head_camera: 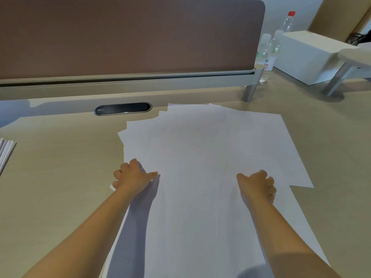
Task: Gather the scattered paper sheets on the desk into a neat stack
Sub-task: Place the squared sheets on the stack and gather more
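Head view, items as we find them.

Item 1: paper sheets (200, 157), white, fanned loosely over one another on the bench (60, 177). The spread runs from 6 o'clock, near our body, out to 12 o'clock toward the divider panel (128, 37); its long axis lies along that line. Stray corners stick out at 10 and 3 o'clock.

Item 2: left hand (131, 176), at the 9 o'clock edge of the spread, fingers curled at the paper's border with the thumb stretched across the top sheet. We cannot tell whether it actually pinches the edge.

Item 3: right hand (258, 185), resting on the sheets toward 3 o'clock, fingers curled, thumb pointing inward. It lies inside the paper's border, so loose sheets reach beyond it.

We judge the sheets sit between the hands, both about equally near; squaring them calls for pushing inward from each side.

Item 4: second paper pile (6, 153), far 9 o'clock.

Item 5: water bottles (271, 51) and white box (305, 57), at 1 o'clock.
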Demonstrator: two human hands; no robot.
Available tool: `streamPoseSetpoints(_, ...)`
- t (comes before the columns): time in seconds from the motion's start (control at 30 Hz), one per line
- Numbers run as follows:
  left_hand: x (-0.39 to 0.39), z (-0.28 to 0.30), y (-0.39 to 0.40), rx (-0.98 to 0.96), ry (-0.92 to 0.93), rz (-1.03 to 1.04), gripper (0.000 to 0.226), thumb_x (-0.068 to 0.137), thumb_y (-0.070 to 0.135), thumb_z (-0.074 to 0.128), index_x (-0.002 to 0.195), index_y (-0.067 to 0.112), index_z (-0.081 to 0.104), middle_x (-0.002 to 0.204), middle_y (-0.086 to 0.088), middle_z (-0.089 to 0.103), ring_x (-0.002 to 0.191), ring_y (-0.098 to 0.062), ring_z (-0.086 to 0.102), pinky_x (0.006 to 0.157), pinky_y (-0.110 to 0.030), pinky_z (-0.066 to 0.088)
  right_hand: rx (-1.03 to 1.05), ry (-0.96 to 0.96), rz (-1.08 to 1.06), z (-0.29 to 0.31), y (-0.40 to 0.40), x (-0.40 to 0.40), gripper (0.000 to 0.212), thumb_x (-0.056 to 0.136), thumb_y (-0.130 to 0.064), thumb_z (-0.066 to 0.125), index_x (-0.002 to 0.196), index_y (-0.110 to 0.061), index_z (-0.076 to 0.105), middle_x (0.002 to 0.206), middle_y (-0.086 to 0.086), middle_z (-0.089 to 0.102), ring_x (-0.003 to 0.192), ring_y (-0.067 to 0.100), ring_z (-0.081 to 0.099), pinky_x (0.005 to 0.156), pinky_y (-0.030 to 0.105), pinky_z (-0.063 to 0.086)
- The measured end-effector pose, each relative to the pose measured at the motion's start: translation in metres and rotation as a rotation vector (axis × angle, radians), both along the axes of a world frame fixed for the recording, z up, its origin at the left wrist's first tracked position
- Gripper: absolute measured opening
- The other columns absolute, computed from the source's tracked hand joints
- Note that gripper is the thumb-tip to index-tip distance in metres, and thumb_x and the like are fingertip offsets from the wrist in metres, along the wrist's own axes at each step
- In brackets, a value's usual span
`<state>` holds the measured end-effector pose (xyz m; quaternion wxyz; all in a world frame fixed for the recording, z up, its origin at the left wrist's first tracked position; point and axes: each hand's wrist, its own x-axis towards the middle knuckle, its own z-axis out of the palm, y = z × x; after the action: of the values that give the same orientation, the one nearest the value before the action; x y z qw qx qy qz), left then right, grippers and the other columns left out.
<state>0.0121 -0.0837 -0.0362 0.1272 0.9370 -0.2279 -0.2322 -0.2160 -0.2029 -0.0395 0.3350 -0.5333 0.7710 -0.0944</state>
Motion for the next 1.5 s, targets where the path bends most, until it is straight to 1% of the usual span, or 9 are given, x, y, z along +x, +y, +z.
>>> streamPoseSetpoints(0.27, -0.013, 0.007, -0.014, -0.134, 0.112, -0.089, 0.078, 0.079, 0.031, 0.069, 0.14, 0.009, 0.025, 0.141, -0.013, 0.032, 0.131, -0.034, 0.031, 0.101, -0.041, 0.034, -0.093, -0.289, -0.124, -0.006, -0.018, -0.009, 0.068, 0.085, -0.022, 0.059, 0.144, -0.012, 0.027, 0.144, 0.013, 0.033, 0.131, 0.033, 0.033, 0.089, 0.038, 0.039)
streamPoseSetpoints(0.4, -0.001, 0.003, -0.018, -0.338, 0.278, 0.084, 0.058, 0.076, 0.021, 0.072, 0.121, -0.001, 0.043, 0.115, -0.015, 0.055, 0.105, -0.032, 0.054, 0.077, -0.034, 0.041, -0.019, -0.47, -0.24, -0.01, -0.02, -0.007, 0.071, 0.08, -0.022, 0.063, 0.141, -0.007, 0.031, 0.125, 0.015, 0.055, 0.109, 0.031, 0.055, 0.084, 0.038, 0.047)
streamPoseSetpoints(0.57, 0.01, 0.001, -0.013, -0.282, 0.355, 0.109, 0.027, 0.078, 0.017, 0.07, 0.078, 0.005, 0.046, 0.075, -0.006, 0.052, 0.083, -0.027, 0.05, 0.071, -0.03, 0.037, 0.022, -0.198, -0.226, 0.003, -0.019, -0.002, 0.021, 0.077, -0.013, 0.06, 0.093, -0.007, 0.048, 0.103, 0.013, 0.045, 0.106, 0.034, 0.049, 0.089, 0.039, 0.043)
streamPoseSetpoints(0.77, 0.015, -0.001, -0.007, -0.324, 0.398, 0.13, 0.042, 0.068, 0.016, 0.075, 0.099, 0.0, 0.05, 0.092, -0.012, 0.046, 0.085, -0.031, 0.051, 0.067, -0.03, 0.037, 0.054, -0.402, -0.252, -0.004, -0.022, -0.001, 0.016, 0.074, -0.012, 0.063, 0.073, -0.004, 0.049, 0.075, 0.008, 0.048, 0.092, 0.029, 0.057, 0.087, 0.042, 0.051)
streamPoseSetpoints(0.9, 0.022, -0.001, 0.002, -0.482, 0.422, 0.275, 0.025, 0.068, 0.012, 0.073, 0.077, 0.016, 0.05, 0.093, -0.009, 0.054, 0.08, -0.029, 0.052, 0.07, -0.031, 0.043, 0.14, -0.52, -0.116, -0.016, -0.015, 0.008, 0.018, 0.081, 0.004, 0.05, 0.065, -0.004, 0.048, 0.061, 0.007, 0.046, 0.057, 0.024, 0.045, 0.062, 0.031, 0.041)
streamPoseSetpoints(1.0, 0.032, -0.003, 0.009, -0.4, 0.372, 0.228, 0.03, 0.078, 0.008, 0.069, 0.103, -0.005, 0.059, 0.099, -0.02, 0.063, 0.089, -0.034, 0.06, 0.073, -0.034, 0.044, 0.131, -0.444, 0.052, -0.025, -0.015, 0.017, 0.034, 0.083, 0.011, 0.043, 0.057, -0.011, 0.041, 0.065, 0.008, 0.047, 0.068, 0.027, 0.051, 0.068, 0.035, 0.043)
streamPoseSetpoints(1.2, 0.034, -0.007, 0.01, -0.334, 0.267, 0.05, 0.008, 0.092, 0.008, 0.048, 0.095, 0.0, 0.049, 0.094, -0.015, 0.052, 0.086, -0.028, 0.049, 0.072, -0.034, 0.037, -0.047, -0.198, 0.344, -0.015, -0.021, 0.021, 0.043, 0.09, 0.009, 0.034, 0.055, -0.016, 0.028, 0.059, 0.0, 0.032, 0.053, 0.009, 0.03, 0.045, 0.018, 0.02)
streamPoseSetpoints(1.4, 0.027, -0.007, -0.005, -0.408, 0.282, 0.013, 0.016, 0.091, 0.016, 0.05, 0.089, 0.004, 0.039, 0.076, -0.002, 0.043, 0.08, -0.021, 0.045, 0.067, -0.028, 0.034, -0.029, -0.143, 0.531, -0.016, -0.022, 0.045, 0.042, 0.095, 0.002, 0.033, 0.057, -0.015, 0.029, 0.063, -0.001, 0.035, 0.058, 0.009, 0.035, 0.042, 0.006, 0.033)
streamPoseSetpoints(1.5, 0.03, -0.007, -0.004, -0.326, 0.195, 0.003, 0.026, 0.09, 0.024, 0.053, 0.109, 0.005, 0.051, 0.1, -0.007, 0.055, 0.099, -0.028, 0.053, 0.079, -0.035, 0.042, -0.13, -0.062, 0.463, -0.009, -0.019, 0.048, 0.023, 0.097, -0.012, 0.039, 0.078, -0.011, 0.051, 0.093, 0.01, 0.052, 0.098, 0.028, 0.054, 0.078, 0.018, 0.045)
